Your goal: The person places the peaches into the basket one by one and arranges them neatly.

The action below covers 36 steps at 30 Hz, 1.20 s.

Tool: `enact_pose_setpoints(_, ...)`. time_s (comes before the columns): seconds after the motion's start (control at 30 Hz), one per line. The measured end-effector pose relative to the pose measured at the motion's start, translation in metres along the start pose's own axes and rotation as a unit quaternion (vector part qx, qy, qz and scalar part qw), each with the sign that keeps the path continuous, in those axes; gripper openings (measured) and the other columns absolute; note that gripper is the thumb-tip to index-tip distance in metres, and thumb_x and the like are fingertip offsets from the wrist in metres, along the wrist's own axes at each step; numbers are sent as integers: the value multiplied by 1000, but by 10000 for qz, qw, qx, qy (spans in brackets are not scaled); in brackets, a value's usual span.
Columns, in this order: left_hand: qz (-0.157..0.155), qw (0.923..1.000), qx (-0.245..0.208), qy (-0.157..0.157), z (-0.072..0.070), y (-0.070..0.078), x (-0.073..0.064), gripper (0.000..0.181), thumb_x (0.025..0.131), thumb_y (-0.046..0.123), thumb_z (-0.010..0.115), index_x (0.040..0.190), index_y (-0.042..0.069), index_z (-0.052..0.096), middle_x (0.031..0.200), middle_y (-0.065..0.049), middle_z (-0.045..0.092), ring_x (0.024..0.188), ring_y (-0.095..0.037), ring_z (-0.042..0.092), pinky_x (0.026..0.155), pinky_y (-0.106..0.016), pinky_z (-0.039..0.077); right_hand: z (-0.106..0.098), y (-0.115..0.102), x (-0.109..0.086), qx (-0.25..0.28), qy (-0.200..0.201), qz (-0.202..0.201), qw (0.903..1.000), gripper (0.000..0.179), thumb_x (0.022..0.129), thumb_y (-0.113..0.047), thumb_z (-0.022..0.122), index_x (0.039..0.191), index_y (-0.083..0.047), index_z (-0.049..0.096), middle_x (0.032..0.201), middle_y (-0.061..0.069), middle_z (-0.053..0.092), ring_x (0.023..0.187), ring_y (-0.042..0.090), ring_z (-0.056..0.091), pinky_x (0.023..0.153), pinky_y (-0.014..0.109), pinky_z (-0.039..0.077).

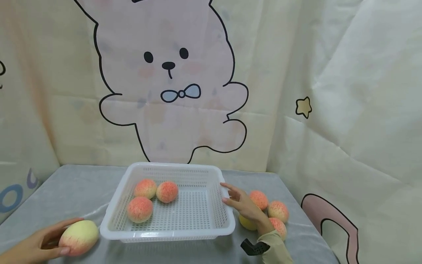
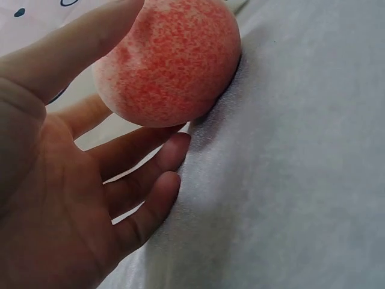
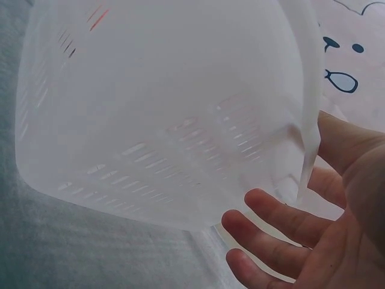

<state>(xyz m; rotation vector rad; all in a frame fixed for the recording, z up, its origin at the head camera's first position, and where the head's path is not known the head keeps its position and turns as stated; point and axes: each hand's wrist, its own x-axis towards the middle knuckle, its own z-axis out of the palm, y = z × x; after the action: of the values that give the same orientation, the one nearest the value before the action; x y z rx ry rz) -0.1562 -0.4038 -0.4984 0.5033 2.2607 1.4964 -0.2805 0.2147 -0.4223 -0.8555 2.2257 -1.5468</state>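
Note:
My left hand (image 1: 44,242) is at the lower left, thumb and fingers around a yellow and pink peach (image 1: 79,237) on the grey cloth. From the left wrist view, the peach (image 2: 171,66) shows its red-speckled side, and the ring and little fingers are off it. A white plastic basket (image 1: 168,234) with slotted walls stands in the middle, holding three peaches (image 1: 140,209) in its left half. On its right rim, my right hand (image 1: 245,205) grips the edge. The right wrist view has the thumb over the rim and several fingers spread outside the basket wall (image 3: 144,78).
Several more peaches (image 1: 278,211) lie bunched on the right, partly behind my right hand and forearm. Grey cloth (image 1: 89,183) covers the table. A curtain with a cartoon bear (image 1: 171,121) hangs directly behind the table, with more fabric along both sides.

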Motion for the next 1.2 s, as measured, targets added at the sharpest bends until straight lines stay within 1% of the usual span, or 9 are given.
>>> enact_pose_setpoints(0.1,148,9999,61,44,0,3,1,66,104,6,48,134,63,39,131,42,47,106,11,55,83,-15,51,-1,-1,0,-66,7,-22,10000,65,104,-19,57,159,-4,27,148,29,50,125,38,60,97,33,54)
enact_pose_setpoints(0.23,-3,10000,-33,29,-1,4,2,63,104,9,49,133,64,40,129,40,50,103,7,56,84,-15,52,-1,-2,1,7,-37,-62,10000,65,104,-18,57,159,-4,26,148,30,50,124,43,59,96,33,55)
enact_pose_setpoints(0.47,90,9997,-204,-88,0,2,0,67,102,6,52,136,63,39,131,42,48,108,10,56,84,-16,52,0,-4,1,-60,33,37,10000,65,104,-20,58,159,-5,28,148,28,51,125,39,60,97,34,54)
enact_pose_setpoints(0.7,-128,9997,101,163,3,5,0,65,102,10,53,131,66,38,128,43,48,104,9,56,82,-17,53,0,-5,0,-177,158,197,9995,64,103,-20,58,159,-5,29,149,27,51,129,42,56,99,38,53)
enact_pose_setpoints(0.8,-138,9984,294,457,5,7,0,65,103,11,53,131,67,36,126,46,45,103,13,54,80,-16,53,0,-6,-1,-302,226,214,9991,63,103,-21,58,158,-5,30,149,26,51,134,42,53,102,44,50)
enact_pose_setpoints(0.9,278,9939,616,875,7,7,-3,67,101,5,54,143,54,38,130,45,45,105,14,56,78,-16,53,0,-6,-1,-314,211,186,9991,63,103,-20,58,158,-4,31,149,26,51,134,43,53,103,46,50)
enact_pose_setpoints(1.03,629,9813,1028,1498,7,12,-6,70,97,-3,58,153,36,39,133,45,44,105,15,56,75,-16,53,0,-5,0,-216,104,113,9996,63,104,-20,58,158,-4,30,149,26,50,132,43,54,102,44,50)
enact_pose_setpoints(1.1,561,9770,1100,1736,4,16,-6,71,97,-2,59,153,36,38,131,48,41,104,18,53,72,-16,53,1,-4,1,-167,80,60,9998,64,104,-20,58,158,-4,29,149,27,50,131,42,55,101,43,51)
enact_pose_setpoints(1.2,740,9669,1282,2078,-2,24,-5,72,97,-6,58,157,26,36,133,46,40,105,18,52,70,-19,55,1,-4,0,-128,115,38,9998,64,103,-20,58,158,-4,30,148,28,51,129,39,57,99,39,52)
